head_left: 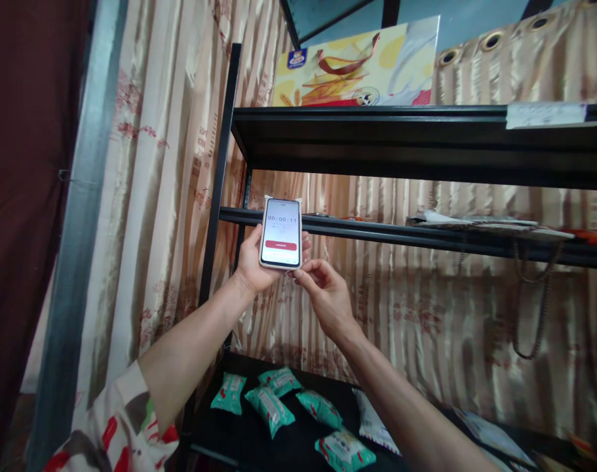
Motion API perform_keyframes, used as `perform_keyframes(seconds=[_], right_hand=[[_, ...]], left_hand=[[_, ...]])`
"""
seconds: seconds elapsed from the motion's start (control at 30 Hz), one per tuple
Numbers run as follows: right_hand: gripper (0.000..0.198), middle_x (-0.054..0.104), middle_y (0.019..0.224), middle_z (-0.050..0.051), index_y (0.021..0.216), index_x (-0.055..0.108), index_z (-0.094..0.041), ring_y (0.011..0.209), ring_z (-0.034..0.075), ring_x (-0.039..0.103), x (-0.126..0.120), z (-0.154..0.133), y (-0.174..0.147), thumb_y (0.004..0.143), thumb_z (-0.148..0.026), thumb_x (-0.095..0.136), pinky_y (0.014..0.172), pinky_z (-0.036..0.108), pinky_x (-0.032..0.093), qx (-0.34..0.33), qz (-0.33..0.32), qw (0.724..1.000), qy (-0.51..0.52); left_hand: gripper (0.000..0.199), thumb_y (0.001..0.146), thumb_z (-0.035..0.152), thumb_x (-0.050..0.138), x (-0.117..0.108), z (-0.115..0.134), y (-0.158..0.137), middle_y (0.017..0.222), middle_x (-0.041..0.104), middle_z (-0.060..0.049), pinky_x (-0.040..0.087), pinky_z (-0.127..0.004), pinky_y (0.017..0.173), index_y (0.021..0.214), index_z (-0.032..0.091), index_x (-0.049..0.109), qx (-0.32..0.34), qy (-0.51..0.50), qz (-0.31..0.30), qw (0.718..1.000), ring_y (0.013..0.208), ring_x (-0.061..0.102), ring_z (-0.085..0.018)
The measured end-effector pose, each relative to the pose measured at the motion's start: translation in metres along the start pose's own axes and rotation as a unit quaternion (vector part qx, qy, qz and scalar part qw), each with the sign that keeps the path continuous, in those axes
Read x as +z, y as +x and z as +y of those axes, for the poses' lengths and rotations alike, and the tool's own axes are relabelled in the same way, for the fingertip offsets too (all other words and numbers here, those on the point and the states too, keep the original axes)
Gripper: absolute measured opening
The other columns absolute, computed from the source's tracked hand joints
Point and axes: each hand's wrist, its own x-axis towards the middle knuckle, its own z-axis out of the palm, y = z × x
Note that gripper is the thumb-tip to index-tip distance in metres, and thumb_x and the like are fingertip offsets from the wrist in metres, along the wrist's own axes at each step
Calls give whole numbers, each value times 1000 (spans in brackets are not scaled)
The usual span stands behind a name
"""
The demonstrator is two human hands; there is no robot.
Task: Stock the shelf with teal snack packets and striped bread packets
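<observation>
A smartphone [281, 229] in a pale case shows a timer reading 00:00:11 above a red button. My left hand [255, 263] is closed around the phone from behind, with the fingertips showing at its right edge. My right hand [325, 295] touches the phone's lower right corner, thumb and index finger pinched together there. Whether the right hand grips the case or something small is too fine to make out. The phone is held upright in front of the middle shelf bar [357, 227].
Several green packets [271, 410] lie on the black lower shelf [249, 452], beside a white packet [374, 423]. A yellow printed box [357, 65] stands on the top shelf [401, 141]. Papers [475, 223] and a hanging cord [544, 314] are at right. Curtains [170, 164] hang behind.
</observation>
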Motion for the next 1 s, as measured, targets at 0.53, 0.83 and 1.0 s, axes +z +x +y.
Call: perform_keyframes(seconds=[0.53,0.83,1.0], right_hand=[[26,63,68,-2,68,57,-19,66,12,59,9,4,25,64,-36,76,68,27,44,25,15,999,32],[29,63,65,-2,66,56,-19,64,11,59,12,-12,49,60,-37,78,64,25,45,20,11,999,44],[31,62,66,-3,68,56,-19,64,10,61,11,-17,63,58,-38,78,61,22,45,22,31,998,44]], left_hand=[[67,91,48,21,-6,19,25,118,59,-26,43,-53,92,131,0,43,-21,23,38,999,106,60,-34],[59,89,38,23,7,34,44,113,62,-25,50,-50,82,127,0,47,-42,13,105,994,97,64,-33],[53,88,33,24,13,40,57,112,62,-23,52,-50,79,122,2,51,-57,-4,127,990,93,65,-32]])
